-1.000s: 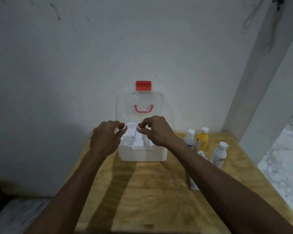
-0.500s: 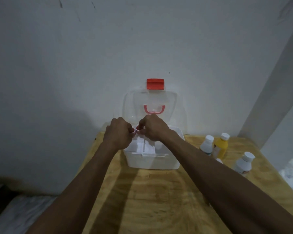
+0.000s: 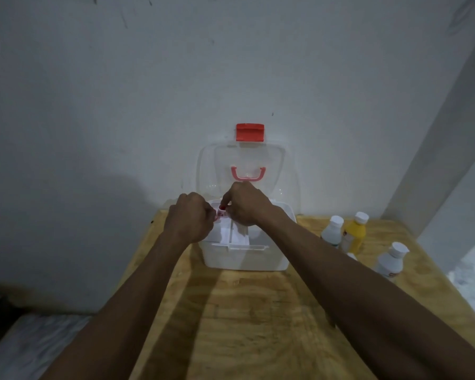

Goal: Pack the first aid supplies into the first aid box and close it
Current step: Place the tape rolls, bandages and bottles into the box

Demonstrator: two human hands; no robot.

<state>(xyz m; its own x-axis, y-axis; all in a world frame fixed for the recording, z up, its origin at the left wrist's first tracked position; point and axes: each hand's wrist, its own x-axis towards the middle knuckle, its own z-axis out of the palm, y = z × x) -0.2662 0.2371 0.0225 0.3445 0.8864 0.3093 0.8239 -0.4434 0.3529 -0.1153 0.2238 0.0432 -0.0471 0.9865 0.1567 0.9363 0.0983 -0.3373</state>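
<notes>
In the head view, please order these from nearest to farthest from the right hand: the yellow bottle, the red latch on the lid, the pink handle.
From the right hand:
1. Pink handle, just above it on the open lid.
2. Red latch, higher, at the lid's top edge.
3. Yellow bottle, off to the right on the table.

A light wooden plywood counter (image 3: 247,319) stands against the wall. At its back sits a white plastic first aid box (image 3: 247,256), lid raised. To the right stand two white plastic bottles (image 3: 333,231) (image 3: 390,263) and a yellow bottle (image 3: 354,235), close together, apart from the box.
</notes>
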